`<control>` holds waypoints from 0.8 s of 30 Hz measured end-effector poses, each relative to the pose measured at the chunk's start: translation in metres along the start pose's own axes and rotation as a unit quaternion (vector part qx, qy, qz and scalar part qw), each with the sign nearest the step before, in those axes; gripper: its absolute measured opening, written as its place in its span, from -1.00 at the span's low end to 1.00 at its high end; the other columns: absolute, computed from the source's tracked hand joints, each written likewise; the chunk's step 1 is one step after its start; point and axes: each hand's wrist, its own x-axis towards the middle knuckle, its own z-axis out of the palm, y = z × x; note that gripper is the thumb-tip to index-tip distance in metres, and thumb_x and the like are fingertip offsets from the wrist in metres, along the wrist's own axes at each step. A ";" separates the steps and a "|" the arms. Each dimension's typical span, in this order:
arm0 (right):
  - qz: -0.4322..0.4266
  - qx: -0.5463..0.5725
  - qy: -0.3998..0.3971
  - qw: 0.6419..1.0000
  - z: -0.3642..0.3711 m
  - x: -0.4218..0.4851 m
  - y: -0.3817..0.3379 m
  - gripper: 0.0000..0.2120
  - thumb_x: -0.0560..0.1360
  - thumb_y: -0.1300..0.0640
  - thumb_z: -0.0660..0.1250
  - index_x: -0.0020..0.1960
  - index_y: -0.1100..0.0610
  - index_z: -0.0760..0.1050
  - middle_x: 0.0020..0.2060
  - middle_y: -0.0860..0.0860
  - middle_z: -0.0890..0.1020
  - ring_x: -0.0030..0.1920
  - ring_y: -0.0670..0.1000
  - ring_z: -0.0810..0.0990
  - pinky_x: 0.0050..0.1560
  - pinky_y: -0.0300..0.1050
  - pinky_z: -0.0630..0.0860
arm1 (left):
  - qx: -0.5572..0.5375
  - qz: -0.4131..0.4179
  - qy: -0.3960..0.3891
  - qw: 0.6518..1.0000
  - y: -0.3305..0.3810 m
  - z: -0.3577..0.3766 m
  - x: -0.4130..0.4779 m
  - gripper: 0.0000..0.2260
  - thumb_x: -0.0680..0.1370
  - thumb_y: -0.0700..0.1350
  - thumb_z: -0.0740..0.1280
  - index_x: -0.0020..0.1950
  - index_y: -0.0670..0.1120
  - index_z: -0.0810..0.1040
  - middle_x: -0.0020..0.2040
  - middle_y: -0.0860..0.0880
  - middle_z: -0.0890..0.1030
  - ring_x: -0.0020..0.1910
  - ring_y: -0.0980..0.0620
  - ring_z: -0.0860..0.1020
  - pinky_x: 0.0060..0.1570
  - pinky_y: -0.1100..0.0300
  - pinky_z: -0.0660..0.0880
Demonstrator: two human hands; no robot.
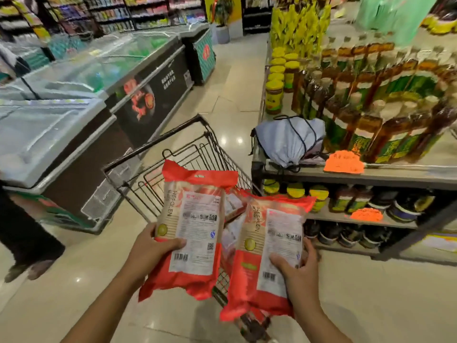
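While above the cart rim [153, 142], packets [195, 229] [270, 253] just apart.

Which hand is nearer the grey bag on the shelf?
Right. The right hand, holding a red packet, is below the grey bag; the left hand, holding the other packet, is farther, down to its left.

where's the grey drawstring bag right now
Head view, right of centre: the grey drawstring bag lies on the upper shelf corner, left of the orange price tag.

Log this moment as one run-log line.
left hand: grips left red packet | right hand: grips right red packet | both packets: over wire shopping cart | setting: supermarket aisle
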 end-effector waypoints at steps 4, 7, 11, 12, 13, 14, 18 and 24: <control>0.059 0.017 0.094 0.994 0.025 0.028 0.030 -0.07 0.35 0.15 0.62 0.56 -0.02 0.18 0.36 0.05 0.50 0.24 0.11 0.58 0.30 0.20 0.51 | 0.074 -0.011 -0.075 0.994 0.011 0.014 0.106 -0.69 0.37 -0.30 0.58 0.00 -0.09 0.58 -0.26 0.03 0.75 -0.38 0.14 0.70 -0.46 0.33 0.55; 0.086 0.029 0.186 0.978 0.044 0.047 0.059 -0.22 0.37 0.29 0.58 0.45 0.01 0.27 0.27 0.03 0.55 0.05 -0.17 0.64 0.11 -0.12 0.61 | 0.143 -0.025 -0.144 0.979 0.013 0.032 0.189 -0.69 0.37 -0.26 0.58 0.04 -0.09 0.60 -0.31 0.10 0.74 -0.36 0.10 0.72 -0.42 0.27 0.58; 0.124 0.022 0.299 0.946 0.079 0.066 0.095 -0.22 0.34 0.34 0.59 0.35 -0.13 0.30 0.14 -0.11 0.58 -0.04 -0.26 0.58 0.01 -0.21 0.56 | 0.217 -0.053 -0.239 0.945 -0.001 0.059 0.306 -0.38 0.14 -0.03 0.68 0.14 -0.13 0.62 -0.17 -0.08 0.77 -0.24 -0.11 0.75 -0.24 0.05 0.66; 0.133 0.022 0.324 0.936 0.089 0.070 0.105 -0.23 0.34 0.34 0.59 0.38 -0.09 0.32 0.16 -0.09 0.57 0.00 -0.17 0.59 0.03 -0.17 0.54 | 0.235 -0.059 -0.258 0.935 -0.009 0.067 0.333 -0.39 0.15 -0.05 0.68 0.14 -0.16 0.62 -0.23 -0.07 0.77 -0.28 -0.10 0.74 -0.30 0.09 0.65; 0.146 0.004 0.344 0.928 0.096 0.077 0.117 -0.22 0.34 0.33 0.59 0.42 -0.05 0.34 0.21 -0.06 0.55 0.07 -0.05 0.60 0.06 -0.11 0.53 | 0.251 -0.066 -0.276 0.925 -0.015 0.075 0.358 -0.45 0.20 -0.11 0.68 0.13 -0.19 0.63 -0.28 -0.05 0.76 -0.31 -0.09 0.73 -0.33 0.12 0.62; 0.159 -0.015 0.348 0.924 0.100 0.081 0.128 -0.21 0.34 0.30 0.60 0.44 -0.04 0.35 0.24 -0.03 0.54 0.12 0.05 0.60 0.08 -0.02 0.53 | 0.268 -0.065 -0.288 0.917 -0.024 0.081 0.378 -0.49 0.21 -0.12 0.67 0.11 -0.19 0.64 -0.28 -0.06 0.75 -0.31 -0.11 0.72 -0.31 0.12 0.62; 0.200 -0.060 0.378 0.902 0.100 0.108 0.200 -0.28 0.20 0.09 0.68 0.27 -0.04 0.42 0.12 0.13 0.65 0.10 0.25 0.66 0.01 0.23 0.62 | 0.292 -0.097 -0.319 0.897 -0.063 0.098 0.458 -0.31 0.09 0.02 0.70 0.16 -0.14 0.62 -0.08 -0.16 0.76 -0.17 -0.19 0.74 -0.13 -0.06 0.67; 0.257 -0.161 0.388 0.870 0.102 0.138 0.204 -0.39 0.26 0.05 0.62 0.11 -0.13 0.29 -0.02 -0.03 0.64 -0.08 0.13 0.69 -0.11 0.21 0.68 | 0.312 -0.035 -0.319 0.894 -0.085 0.117 0.498 -0.33 0.23 0.09 0.64 0.23 -0.18 0.57 -0.03 -0.10 0.74 -0.17 -0.11 0.72 -0.16 0.01 0.64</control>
